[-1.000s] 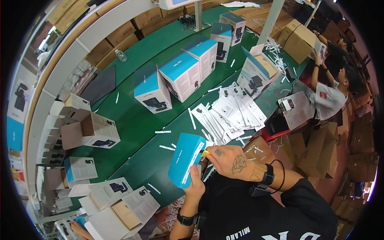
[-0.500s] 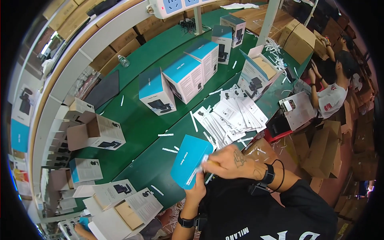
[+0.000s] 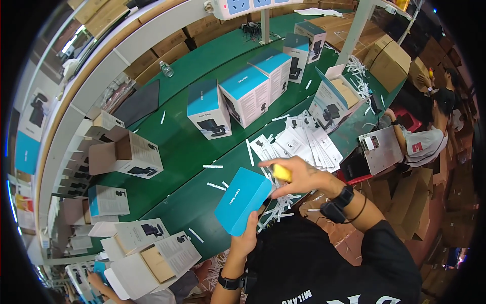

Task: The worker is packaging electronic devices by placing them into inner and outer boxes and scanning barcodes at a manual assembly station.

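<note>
My left hand (image 3: pixel 245 237) holds a teal and white carton (image 3: pixel 242 202) from below, thumb along its lower edge. The carton is tilted, teal panel facing up, above the near side of the green table. In my right hand (image 3: pixel 304 176) is a small yellow block-like object (image 3: pixel 282 173), tucked between palm and fingers; its exact kind is unclear. The index finger points out over the carton. My right thumb is close to the carton's right edge, and whether it touches cannot be made out. Just beyond lies a pile of white leaflets (image 3: pixel 304 147).
Teal-topped cartons (image 3: pixel 208 114) stand along the green table (image 3: pixel 172 129). An open carton (image 3: pixel 334 101) is at right, other open cartons (image 3: pixel 157 263) at lower left. White paper strips (image 3: pixel 212 166) are scattered about. A power strip (image 3: pixel 253 5) hangs above. A co-worker (image 3: pixel 430 131) sits at right.
My right hand has moved off the carton's face, up and right, and its fingers have spread. The yellow object now shows clearly. A white strip seen at the carton's edge before is no longer visible there.
</note>
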Available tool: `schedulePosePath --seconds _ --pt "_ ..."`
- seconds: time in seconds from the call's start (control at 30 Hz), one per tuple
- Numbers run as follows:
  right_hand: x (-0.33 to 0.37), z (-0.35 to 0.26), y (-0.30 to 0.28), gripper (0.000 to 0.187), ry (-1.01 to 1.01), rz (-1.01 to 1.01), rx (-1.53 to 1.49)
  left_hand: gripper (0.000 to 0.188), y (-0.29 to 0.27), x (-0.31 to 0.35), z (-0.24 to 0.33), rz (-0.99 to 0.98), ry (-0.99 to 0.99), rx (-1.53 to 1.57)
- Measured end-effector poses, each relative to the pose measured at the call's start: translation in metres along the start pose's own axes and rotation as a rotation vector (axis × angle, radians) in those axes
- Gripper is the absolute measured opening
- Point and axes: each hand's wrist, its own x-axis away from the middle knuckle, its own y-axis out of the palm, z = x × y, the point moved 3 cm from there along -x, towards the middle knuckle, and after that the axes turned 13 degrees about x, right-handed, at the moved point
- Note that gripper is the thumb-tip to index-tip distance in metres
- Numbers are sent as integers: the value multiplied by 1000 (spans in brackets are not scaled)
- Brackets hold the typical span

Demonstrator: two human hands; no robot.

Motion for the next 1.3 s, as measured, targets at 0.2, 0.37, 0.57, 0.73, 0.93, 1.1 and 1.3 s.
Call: schedulePosePath --seconds 0.2,0.37,0.57,0.73,0.93,1.1,1.3 --pt "-12 -7 2 50 -384 72 125 22 5 -2 13 -89 -52 -43" --pt "-11 -1 20 55 -550 178 251 23 3 1 21 -35 -57 -8" --pt "12 5 55 50 -589 313 368 39 -47 24 16 124 -357 -69" --pt "27 18 89 50 -638 419 389 55 -47 37 23 305 88 -746" --pt "31 21 116 52 -605 440 418 61 -78 40 -2 95 265 -672" --pt "42 25 115 53 -573 325 496 60 -83 45 -2 49 253 -582" --pt "47 37 128 62 -584 355 514 56 -85 43 -1 -143 293 -842"
